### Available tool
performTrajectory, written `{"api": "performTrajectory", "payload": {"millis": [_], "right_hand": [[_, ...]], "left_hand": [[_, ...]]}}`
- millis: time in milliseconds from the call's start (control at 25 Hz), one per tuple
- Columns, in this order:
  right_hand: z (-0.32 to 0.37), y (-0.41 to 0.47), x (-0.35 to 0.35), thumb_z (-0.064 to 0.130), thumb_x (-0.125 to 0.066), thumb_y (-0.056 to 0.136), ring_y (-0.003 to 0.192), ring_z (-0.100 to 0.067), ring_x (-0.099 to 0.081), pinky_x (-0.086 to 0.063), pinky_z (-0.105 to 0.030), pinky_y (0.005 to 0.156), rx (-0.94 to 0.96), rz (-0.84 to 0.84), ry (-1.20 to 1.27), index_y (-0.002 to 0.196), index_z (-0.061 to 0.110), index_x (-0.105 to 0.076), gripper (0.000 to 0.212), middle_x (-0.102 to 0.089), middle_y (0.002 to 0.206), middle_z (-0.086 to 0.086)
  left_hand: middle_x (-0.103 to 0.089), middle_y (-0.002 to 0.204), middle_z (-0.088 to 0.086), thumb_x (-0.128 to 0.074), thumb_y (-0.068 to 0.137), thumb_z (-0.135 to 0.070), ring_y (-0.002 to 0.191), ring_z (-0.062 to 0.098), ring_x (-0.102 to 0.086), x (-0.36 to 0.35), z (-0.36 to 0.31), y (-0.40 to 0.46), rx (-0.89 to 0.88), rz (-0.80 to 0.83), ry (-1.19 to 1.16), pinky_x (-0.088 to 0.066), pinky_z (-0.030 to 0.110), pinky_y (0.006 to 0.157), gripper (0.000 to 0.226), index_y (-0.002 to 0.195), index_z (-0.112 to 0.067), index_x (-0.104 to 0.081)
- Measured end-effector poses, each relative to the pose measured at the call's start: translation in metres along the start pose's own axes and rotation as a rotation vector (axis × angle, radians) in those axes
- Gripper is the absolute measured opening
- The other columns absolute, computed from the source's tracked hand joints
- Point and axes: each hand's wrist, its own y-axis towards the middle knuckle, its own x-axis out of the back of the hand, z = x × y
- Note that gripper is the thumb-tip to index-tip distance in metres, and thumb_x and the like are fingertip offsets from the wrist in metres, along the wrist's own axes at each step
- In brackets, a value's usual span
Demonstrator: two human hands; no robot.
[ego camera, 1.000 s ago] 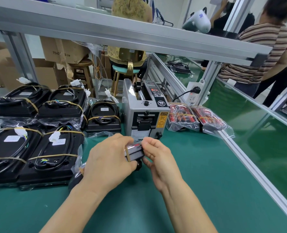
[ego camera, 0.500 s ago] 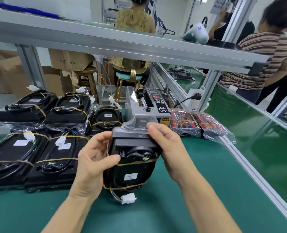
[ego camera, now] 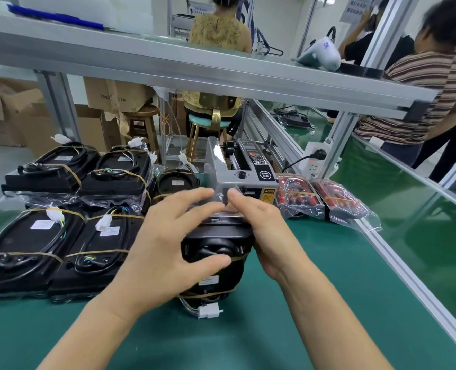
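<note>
Now the right hand (ego camera: 264, 231) is gripping the black unit (ego camera: 216, 236) by its right edge, its fingers curling round the side. Its forefinger tip is reaching up to the clear film (ego camera: 218, 206) covering the unit's top. The left hand (ego camera: 162, 244) is lying wide open across the unit's left side, with its fingers stretching almost straight toward the film and its thumb pressing on the unit's front. Blur is hiding whether those fingertips are touching the film. The unit is standing tilted between the two hands, its lower end close to the green surface (ego camera: 355, 268); whether it is resting there I cannot tell. A band (ego camera: 208, 294) is running round its lower part, and a white connector (ego camera: 209, 311) is hanging out below the hands. Just behind the fingertips a grey dispenser (ego camera: 244, 180) is standing. Left of the left hand, other units (ego camera: 61, 249) are lying in rows, bagged and banded. Right of the right hand, two red packs (ego camera: 299, 198) are lying side by side in clear bags
</note>
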Motion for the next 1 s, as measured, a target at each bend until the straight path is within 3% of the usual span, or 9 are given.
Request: {"api": "performTrajectory", "payload": {"millis": [80, 200, 360, 480, 600, 720, 840, 920, 1000], "right_hand": [[0.005, 0.004, 0.002, 0.033, -0.062, 0.091, 0.085, -0.023, -0.064, -0.049, -0.034, 0.083, -0.083, -0.001, -0.021, 0.101, -0.005, -0.069, 0.04, -0.071, 0.103, -0.022], [0.011, 0.015, 0.005, 0.017, -0.065, 0.087, 0.081, -0.024, -0.062, -0.048, -0.035, 0.082, -0.253, -0.015, 0.043, 0.092, 0.004, -0.072, 0.015, -0.07, 0.091, -0.016], [0.011, 0.022, 0.011, 0.012, -0.065, 0.082, 0.075, -0.021, -0.062, -0.049, -0.033, 0.082, -0.421, 0.091, 0.219, 0.083, 0.012, -0.067, 0.002, -0.066, 0.081, -0.008], [-0.001, 0.025, 0.022, 0.019, -0.068, 0.078, 0.083, -0.021, -0.061, -0.047, -0.034, 0.089, -0.52, 0.145, 0.316, 0.077, 0.015, -0.069, 0.005, -0.067, 0.084, -0.006], [-0.03, 0.03, 0.034, 0.019, -0.065, 0.085, 0.069, -0.011, -0.053, -0.041, -0.026, 0.07, -0.502, -0.128, 0.211, 0.081, 0.019, -0.063, 0.005, -0.063, 0.069, 0.004], [-0.051, 0.036, 0.037, 0.014, -0.064, 0.086, 0.065, -0.009, -0.049, -0.035, -0.02, 0.062, -0.295, -0.432, 0.066, 0.082, 0.018, -0.066, 0.007, -0.058, 0.068, 0.005], [-0.055, 0.046, 0.031, 0.013, -0.065, 0.087, 0.062, -0.005, -0.048, -0.04, -0.019, 0.065, -0.138, -0.542, 0.019, 0.095, 0.013, -0.073, 0.011, -0.058, 0.068, 0.009], [-0.055, 0.057, 0.026, 0.013, -0.065, 0.086, 0.064, -0.006, -0.051, -0.042, -0.019, 0.07, -0.096, -0.59, -0.03, 0.087, 0.016, -0.074, 0.01, -0.06, 0.068, 0.009], [-0.054, 0.067, 0.023, 0.015, -0.066, 0.086, 0.066, -0.005, -0.055, -0.042, -0.014, 0.065, -0.064, -0.637, -0.076, 0.073, 0.024, -0.071, 0.016, -0.064, 0.068, 0.013]], "left_hand": [[-0.053, 0.129, -0.016, -0.066, 0.059, -0.055, 0.124, 0.0, -0.045, 0.001, -0.004, 0.003, 0.114, 0.031, -0.066, -0.033, 0.021, 0.107, 0.073, 0.126, -0.027, -0.06], [-0.057, 0.117, -0.025, -0.069, 0.049, -0.057, 0.113, -0.007, -0.051, 0.008, -0.003, 0.007, 0.152, 0.112, -0.071, -0.034, 0.008, 0.097, 0.076, 0.121, -0.033, -0.061], [-0.06, 0.113, -0.028, -0.08, 0.05, -0.039, 0.106, -0.006, -0.057, 0.021, 0.005, 0.017, 0.18, 0.317, -0.192, -0.042, 0.011, 0.09, 0.069, 0.114, -0.047, -0.057], [-0.062, 0.108, -0.025, -0.08, 0.05, -0.028, 0.101, -0.004, -0.059, 0.024, 0.008, 0.017, 0.198, 0.302, -0.189, -0.041, 0.005, 0.083, 0.066, 0.113, -0.041, -0.062], [-0.062, 0.106, -0.027, -0.075, 0.05, -0.025, 0.097, -0.008, -0.059, 0.022, 0.006, 0.012, 0.135, 0.151, -0.065, -0.038, 0.001, 0.08, 0.061, 0.11, -0.033, -0.065], [-0.062, 0.105, -0.025, -0.075, 0.052, -0.017, 0.098, -0.008, -0.057, 0.019, 0.01, 0.008, 0.07, 0.011, 0.045, -0.036, 0.002, 0.087, 0.061, 0.111, -0.025, -0.065], [-0.063, 0.112, -0.013, -0.086, 0.051, -0.002, 0.102, -0.002, -0.056, 0.006, 0.015, -0.002, 0.065, -0.025, 0.111, -0.034, 0.004, 0.093, 0.069, 0.115, -0.015, -0.066], [-0.063, 0.112, -0.015, -0.088, 0.051, -0.007, 0.103, -0.004, -0.056, 0.0, 0.017, -0.007, 0.083, -0.049, 0.073, -0.034, 0.004, 0.092, 0.069, 0.115, -0.018, -0.065], [-0.062, 0.11, -0.02, -0.089, 0.049, -0.013, 0.102, -0.009, -0.055, -0.001, 0.019, -0.009, 0.108, -0.084, 0.034, -0.032, 0.001, 0.089, 0.069, 0.113, -0.023, -0.065]]}}
